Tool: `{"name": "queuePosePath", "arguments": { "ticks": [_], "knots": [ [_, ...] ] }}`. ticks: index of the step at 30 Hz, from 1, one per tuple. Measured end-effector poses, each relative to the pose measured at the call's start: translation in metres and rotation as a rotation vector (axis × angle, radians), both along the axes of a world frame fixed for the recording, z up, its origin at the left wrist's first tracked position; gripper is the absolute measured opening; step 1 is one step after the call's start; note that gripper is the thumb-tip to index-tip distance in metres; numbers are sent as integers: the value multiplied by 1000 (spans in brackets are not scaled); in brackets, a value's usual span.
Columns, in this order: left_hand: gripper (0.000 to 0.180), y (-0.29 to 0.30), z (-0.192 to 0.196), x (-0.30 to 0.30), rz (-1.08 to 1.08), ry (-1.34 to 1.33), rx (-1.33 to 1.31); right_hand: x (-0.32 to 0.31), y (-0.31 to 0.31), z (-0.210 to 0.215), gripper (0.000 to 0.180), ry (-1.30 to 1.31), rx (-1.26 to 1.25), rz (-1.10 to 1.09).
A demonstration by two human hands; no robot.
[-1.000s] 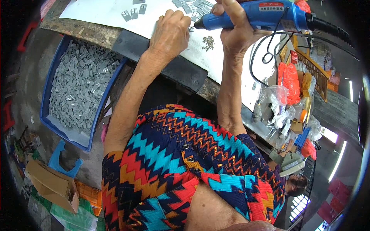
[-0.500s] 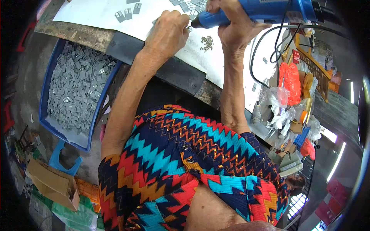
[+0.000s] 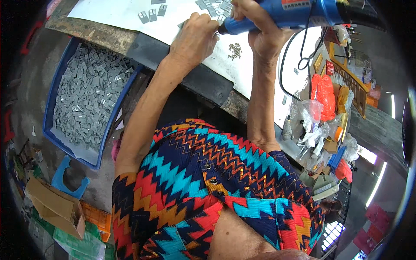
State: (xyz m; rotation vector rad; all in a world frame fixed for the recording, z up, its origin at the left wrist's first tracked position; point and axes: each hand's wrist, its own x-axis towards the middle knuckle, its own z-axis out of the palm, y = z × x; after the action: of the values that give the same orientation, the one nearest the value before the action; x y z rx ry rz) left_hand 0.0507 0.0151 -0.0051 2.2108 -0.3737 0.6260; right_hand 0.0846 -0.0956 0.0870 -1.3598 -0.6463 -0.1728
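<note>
My right hand (image 3: 261, 31) grips a blue electric screwdriver (image 3: 284, 16) with its black tip pointing left at a small grey metal part. My left hand (image 3: 193, 38) pinches that part on the white sheet (image 3: 130, 17) covering the workbench; the part itself is mostly hidden under my fingers. More grey metal parts (image 3: 151, 13) lie on the sheet above the left hand, and a small pile of screws (image 3: 234, 50) sits just below the tool tip. A black cord (image 3: 299, 47) loops down from the tool.
A blue crate (image 3: 54, 104) full of grey metal parts stands on the floor at left. Plastic bags, orange packets and clutter (image 3: 323, 108) crowd the bench at right. A blue stool (image 3: 65, 177) and cardboard box (image 3: 52, 208) sit lower left.
Both hands and the screwdriver have shifted slightly up and toward the top edge of the view; the grip on tool and part is unchanged.
</note>
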Motion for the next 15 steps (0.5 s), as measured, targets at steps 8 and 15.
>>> {"name": "queuePosePath", "arguments": {
  "ticks": [8, 15],
  "knots": [
    [9, -1, 6, -4, 24, 37, 104, -7, -7, -6, 24, -249, 29, 197],
    [5, 0, 7, -2, 30, 17, 126, -12, -10, -2, 25, -402, -138, 86]
  ]
}}
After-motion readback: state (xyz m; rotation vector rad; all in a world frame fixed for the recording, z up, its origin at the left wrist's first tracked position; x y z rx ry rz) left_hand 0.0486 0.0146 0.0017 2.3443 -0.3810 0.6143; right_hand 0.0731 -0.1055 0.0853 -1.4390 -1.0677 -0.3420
